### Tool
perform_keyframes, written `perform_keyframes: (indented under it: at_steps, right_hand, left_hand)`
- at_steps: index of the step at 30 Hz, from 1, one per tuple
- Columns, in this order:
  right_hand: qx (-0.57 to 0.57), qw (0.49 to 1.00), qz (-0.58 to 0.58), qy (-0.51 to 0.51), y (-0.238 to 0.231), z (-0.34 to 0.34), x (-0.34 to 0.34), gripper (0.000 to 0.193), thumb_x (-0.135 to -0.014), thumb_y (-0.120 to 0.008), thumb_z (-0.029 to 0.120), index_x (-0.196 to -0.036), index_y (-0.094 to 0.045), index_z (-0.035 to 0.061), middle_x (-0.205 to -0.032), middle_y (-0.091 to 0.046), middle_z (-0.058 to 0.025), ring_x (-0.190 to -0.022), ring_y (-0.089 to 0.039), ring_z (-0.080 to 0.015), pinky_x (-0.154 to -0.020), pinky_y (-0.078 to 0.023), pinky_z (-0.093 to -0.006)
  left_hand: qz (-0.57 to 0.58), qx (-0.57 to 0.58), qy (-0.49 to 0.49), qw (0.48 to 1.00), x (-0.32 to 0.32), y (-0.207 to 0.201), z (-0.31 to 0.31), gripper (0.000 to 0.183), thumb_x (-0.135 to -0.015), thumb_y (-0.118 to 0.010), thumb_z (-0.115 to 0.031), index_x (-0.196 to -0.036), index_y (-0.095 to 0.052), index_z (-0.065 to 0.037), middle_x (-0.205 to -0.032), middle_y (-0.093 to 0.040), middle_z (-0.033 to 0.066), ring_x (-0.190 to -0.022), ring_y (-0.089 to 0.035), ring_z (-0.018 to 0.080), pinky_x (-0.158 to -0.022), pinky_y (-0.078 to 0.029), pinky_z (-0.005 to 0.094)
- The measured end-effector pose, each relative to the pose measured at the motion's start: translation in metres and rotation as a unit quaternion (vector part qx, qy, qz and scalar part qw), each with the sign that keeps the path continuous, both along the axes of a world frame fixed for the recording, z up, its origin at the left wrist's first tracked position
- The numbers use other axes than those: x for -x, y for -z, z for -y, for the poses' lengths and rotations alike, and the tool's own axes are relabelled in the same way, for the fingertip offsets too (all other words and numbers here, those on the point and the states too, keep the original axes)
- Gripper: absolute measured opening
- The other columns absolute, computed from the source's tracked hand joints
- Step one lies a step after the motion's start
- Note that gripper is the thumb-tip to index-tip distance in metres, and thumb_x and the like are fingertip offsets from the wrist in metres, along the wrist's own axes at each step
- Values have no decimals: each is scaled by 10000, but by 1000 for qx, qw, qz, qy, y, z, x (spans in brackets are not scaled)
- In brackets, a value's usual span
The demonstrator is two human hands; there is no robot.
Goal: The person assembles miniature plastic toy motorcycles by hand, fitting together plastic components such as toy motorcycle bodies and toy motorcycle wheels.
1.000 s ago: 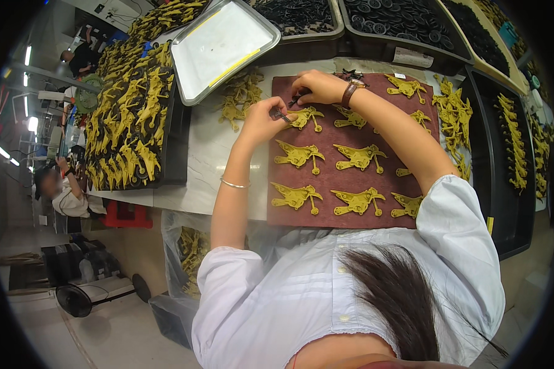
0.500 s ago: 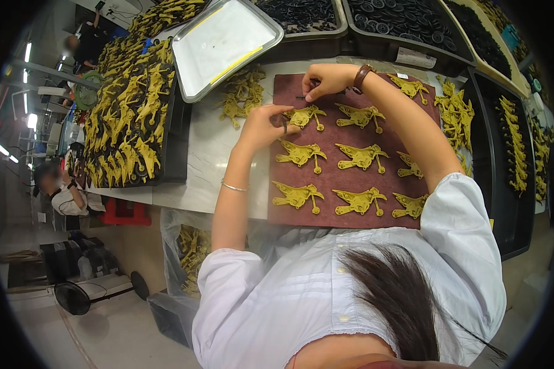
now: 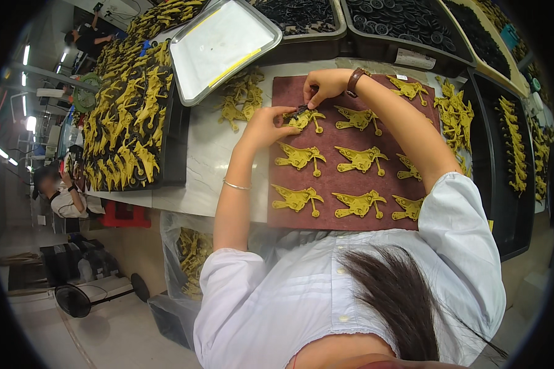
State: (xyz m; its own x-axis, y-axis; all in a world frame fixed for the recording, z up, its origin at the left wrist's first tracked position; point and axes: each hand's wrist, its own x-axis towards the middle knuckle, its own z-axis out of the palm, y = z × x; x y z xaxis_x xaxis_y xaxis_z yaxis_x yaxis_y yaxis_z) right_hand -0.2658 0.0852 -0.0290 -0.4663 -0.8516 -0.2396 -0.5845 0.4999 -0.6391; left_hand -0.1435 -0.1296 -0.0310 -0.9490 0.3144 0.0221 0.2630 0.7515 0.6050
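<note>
On a dark red mat (image 3: pixel 326 175) lie several yellow plastic parts, such as one yellow part (image 3: pixel 361 158) in the middle, set out in rows. My left hand (image 3: pixel 268 127) pinches the yellow plastic part (image 3: pixel 303 122) at the mat's far left, fingers on its far side and thumb on its near side. Just above that part, my right hand (image 3: pixel 325 86) holds a small black part (image 3: pixel 301 111) between thumb and fingers, against the yellow part's far edge. My fingertips cover some of both pieces, so whether the black one is seated cannot be seen.
A white tray (image 3: pixel 218 46) rests tilted at the far left, beside a heaped bin of yellow parts (image 3: pixel 129 120). Black bins with small black pieces (image 3: pixel 305 15) and black wheels (image 3: pixel 400 24) line the back. More yellow parts (image 3: pixel 454 117) are piled right of the mat.
My right hand has brought the small black part down and nearer, onto the far-left yellow part. My left thumb and fingers have shifted their hold on that yellow part.
</note>
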Motion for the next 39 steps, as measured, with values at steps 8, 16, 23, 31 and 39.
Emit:
perform_keyframes:
  at_steps: [8,16,23,31,39]
  right_hand:
    - [-31,999,-10,18,-9,9,-4,237,-714,-805,252,-870,-749,82,-789,-683,-34,-744,-621,-173,-687,-473,-319]
    - [1,990,-99,98,-10,8,-23,236,-644,-840,213,-807,-746,69,-773,-684,-79,-734,-639,-231,-676,-487,-346]
    - [128,973,-110,157,-2,-5,-37,223,-739,-772,203,-867,-724,27,-772,-682,-93,-743,-642,-233,-697,-489,-347]
    - [189,972,-31,137,-7,0,-58,258,-850,-699,256,-931,-721,12,-797,-681,-93,-759,-607,-167,-724,-481,-322]
    - [185,959,-177,121,25,4,-48,231,-793,-735,205,-928,-716,18,-821,-681,-101,-767,-620,-213,-740,-487,-332]
  left_hand:
    - [9,24,-18,1000,6,-3,-3,498,-550,-886,-234,-1004,-738,-93,-654,-576,47,-586,-551,184,-575,-448,319]
    - [12,39,-17,999,3,-9,-6,504,-537,-885,-232,-992,-739,-70,-634,-573,57,-580,-555,195,-566,-444,329]
    - [-32,-35,-22,999,-4,-4,1,289,-714,-767,-176,-975,-738,-55,-625,-559,45,-569,-498,132,-547,-412,290]
    - [-133,-33,-32,990,-20,-7,-7,166,-769,-723,-168,-898,-730,-66,-698,-631,70,-607,-574,176,-569,-447,310]
    - [-197,-12,-61,978,-18,4,-11,121,-791,-698,-145,-871,-707,-55,-699,-628,71,-601,-571,189,-571,-452,311]
